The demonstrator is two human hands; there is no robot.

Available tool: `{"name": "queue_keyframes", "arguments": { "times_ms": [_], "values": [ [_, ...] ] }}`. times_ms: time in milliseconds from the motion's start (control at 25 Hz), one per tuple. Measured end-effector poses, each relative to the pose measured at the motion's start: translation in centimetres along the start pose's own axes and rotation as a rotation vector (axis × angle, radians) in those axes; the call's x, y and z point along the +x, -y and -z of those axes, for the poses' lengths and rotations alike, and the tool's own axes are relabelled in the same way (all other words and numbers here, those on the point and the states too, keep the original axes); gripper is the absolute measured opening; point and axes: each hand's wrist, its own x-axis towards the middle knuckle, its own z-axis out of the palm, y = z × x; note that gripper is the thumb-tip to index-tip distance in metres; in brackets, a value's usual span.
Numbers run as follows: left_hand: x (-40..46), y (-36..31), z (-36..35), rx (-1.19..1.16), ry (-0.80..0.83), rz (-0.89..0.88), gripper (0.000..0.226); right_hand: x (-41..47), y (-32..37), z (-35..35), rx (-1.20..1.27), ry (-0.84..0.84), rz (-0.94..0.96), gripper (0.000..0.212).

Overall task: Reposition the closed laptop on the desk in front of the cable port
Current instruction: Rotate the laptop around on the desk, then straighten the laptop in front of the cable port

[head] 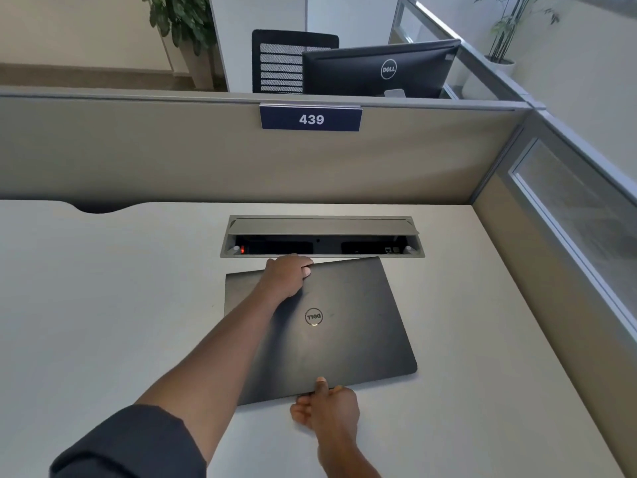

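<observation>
Two hands hold the closed laptop (331,326) at once. Your left hand (286,276) forms the far grip: its fingers curl over the back edge and the palm lies on the lid. Your right hand (325,407) forms the near grip: the thumb presses on top of the front edge, and the fingers are tucked under or against it; you cannot tell which. Both grips are closed on the laptop, neither wide open.

Between the two grips lies the lid, a dark matte rectangle with rounded corners and a round silver logo at its middle. It looks rigid and thin, likely of moderate weight, with a smooth finish that could slip under a dry palm. Opposite edges, as you hold it now, are a sound place to take it; avoid pressing hard on the middle of the lid, since a screen sits beneath.

Just beyond the far grip is the cable port (322,236), a long grey metal recess with its flap raised and dark sockets inside. The laptop lies in front of it, turned slightly askew, its far right corner nearly touching the port's rim.

Under everything is the surface (103,305), pale, smooth and flat. Beyond the port stands a beige fabric partition (138,150).
</observation>
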Motion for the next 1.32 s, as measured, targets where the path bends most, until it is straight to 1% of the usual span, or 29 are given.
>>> {"name": "queue_keyframes", "arguments": {
  "times_ms": [160,280,440,600,720,760,800,840,920,960,1000,1120,1200,1240,1320],
  "values": [
    [0.4,-0.8,-0.6,0.057,-0.060,-0.085,0.022,0.8,0.5,-0.2,0.091,0.044,-0.136,0.038],
    [0.0,-1.2,-1.1,0.107,-0.123,-0.106,0.029,1.1,0.5,0.0,0.104,0.079,-0.162,0.038],
    [-1.5,-1.0,-2.0,0.107,-0.190,-0.121,0.036,1.0,0.7,0.2,0.110,0.091,-0.167,0.036],
    [-2.9,-1.1,-2.2,0.068,-0.168,-0.119,0.044,0.8,0.6,0.5,0.087,0.101,-0.152,0.035],
    [-5.8,-0.5,-3.0,0.069,-0.142,-0.090,0.052,0.6,0.7,1.6,0.069,0.133,-0.125,0.032],
    [-7.2,-0.1,-3.5,0.056,-0.146,-0.064,0.053,0.6,0.8,2.3,0.044,0.129,-0.093,0.030],
    [-8.7,0.5,-4.0,0.048,-0.161,-0.042,0.054,0.9,0.8,3.1,-0.008,0.104,-0.042,0.032],
    [-10.1,1.0,-4.4,0.047,-0.181,-0.026,0.053,1.2,0.7,3.9,-0.111,0.062,0.034,0.038],
    [-12.9,2.0,-4.9,0.052,-0.220,0.002,0.052,1.4,0.5,5.6,-0.410,-0.033,0.227,0.044],
    [-14.0,2.5,-5.0,0.046,-0.233,0.016,0.052,1.3,0.7,6.4,-0.553,-0.081,0.320,0.041],
    [-14.9,2.8,-5.0,0.039,-0.238,0.029,0.052,1.3,0.9,7.0,-0.638,-0.140,0.390,0.035],
    [-17.6,3.3,-4.9,0.016,-0.239,0.067,0.053,1.7,2.6,8.8,-0.654,-0.247,0.562,0.017],
    [-19.4,3.5,-4.7,-0.103,-0.263,0.139,0.059,2.4,3.6,9.9,-0.713,-0.270,0.642,0.013],
    [-20.3,3.7,-4.7,-0.198,-0.286,0.193,0.066,2.8,3.9,10.6,-0.758,-0.292,0.654,0.021],
    [-22.1,4.5,-4.9,-0.370,-0.306,0.270,0.083,3.9,4.1,11.9,-0.794,-0.324,0.641,0.045]
  ]
}}
